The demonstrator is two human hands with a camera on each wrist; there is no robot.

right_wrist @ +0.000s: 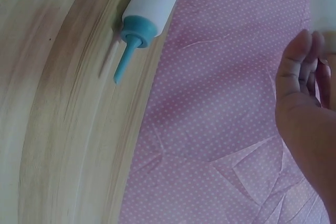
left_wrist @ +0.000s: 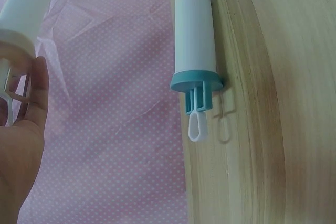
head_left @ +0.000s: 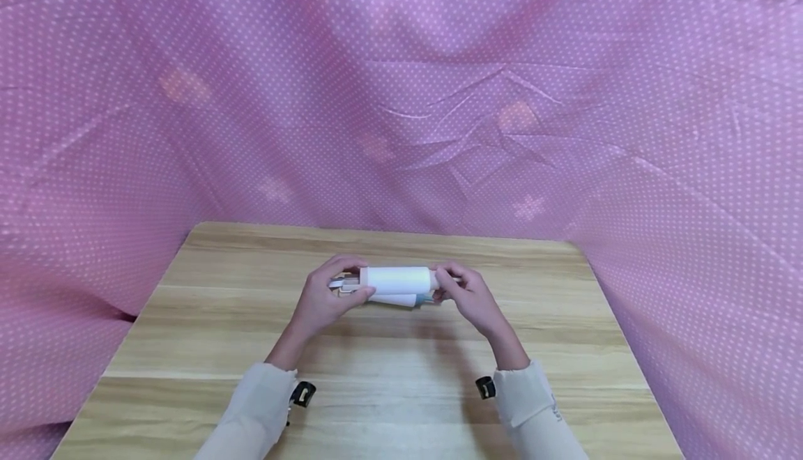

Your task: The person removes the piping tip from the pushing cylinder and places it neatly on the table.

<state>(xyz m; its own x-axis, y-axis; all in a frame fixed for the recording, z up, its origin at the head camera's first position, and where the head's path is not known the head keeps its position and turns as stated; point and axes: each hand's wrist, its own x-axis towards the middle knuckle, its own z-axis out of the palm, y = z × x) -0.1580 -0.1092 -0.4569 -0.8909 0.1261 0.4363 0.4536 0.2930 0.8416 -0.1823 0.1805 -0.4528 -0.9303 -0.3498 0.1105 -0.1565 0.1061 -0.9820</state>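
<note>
Both hands hold a white cylinder [head_left: 398, 280] with pale beige end pieces level above the table. My left hand [head_left: 321, 301] grips its left end, the thumb along the lower edge; slim bars and a white loop show there in the left wrist view. At its right end my right hand [head_left: 469, 300] pinches the narrow beige part, partly hidden by the fingers. Beneath lies a similar white cylinder [left_wrist: 195, 35] with teal ends, partly covered in the head view. It has a thin teal spout [right_wrist: 126, 61] at one end and a white loop [left_wrist: 197, 125] at the other.
The wood-grain table [head_left: 389, 404] carries the teal-ended cylinder near its middle. Pink dotted cloth [head_left: 401, 97] hangs around its back and sides. A black wrist strap [head_left: 304, 394] shows by the left sleeve, another strap [head_left: 486, 387] by the right one.
</note>
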